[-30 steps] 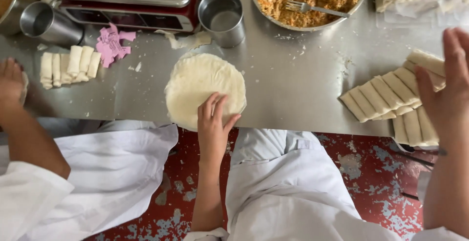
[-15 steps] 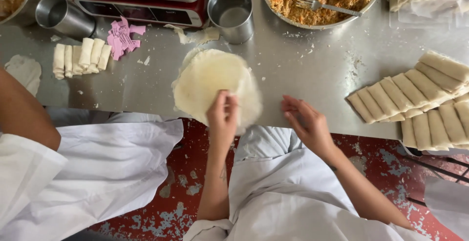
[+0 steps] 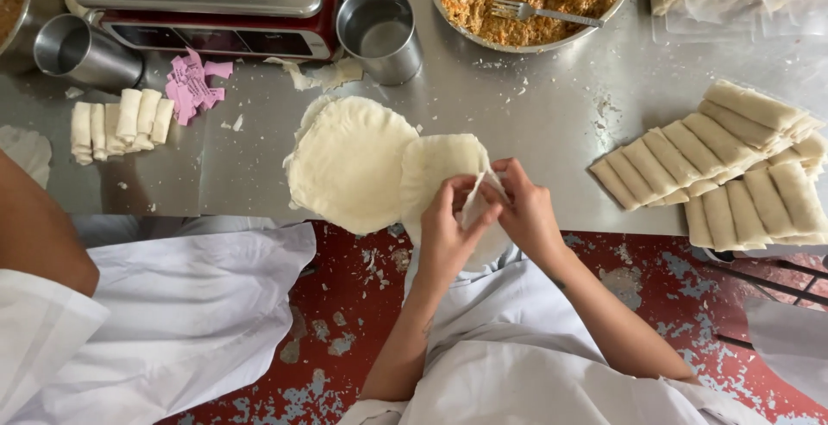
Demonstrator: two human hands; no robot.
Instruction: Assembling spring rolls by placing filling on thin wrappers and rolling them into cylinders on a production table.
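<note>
Thin wrapper sheet (image 3: 435,171) pinched by left hand (image 3: 448,231) and right hand (image 3: 528,214), wrapper stack (image 3: 349,162) beside, steel cup (image 3: 379,33) behind.

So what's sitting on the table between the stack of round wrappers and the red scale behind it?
In the head view, only torn wrapper scraps lie between the wrapper stack and the red scale; the remaining steel table there is bare.

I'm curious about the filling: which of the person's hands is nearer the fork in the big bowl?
The right hand. It is below the fork, almost straight under it, while the left hand sits farther left and slightly lower. Both pinch a thin wrapper.
</note>
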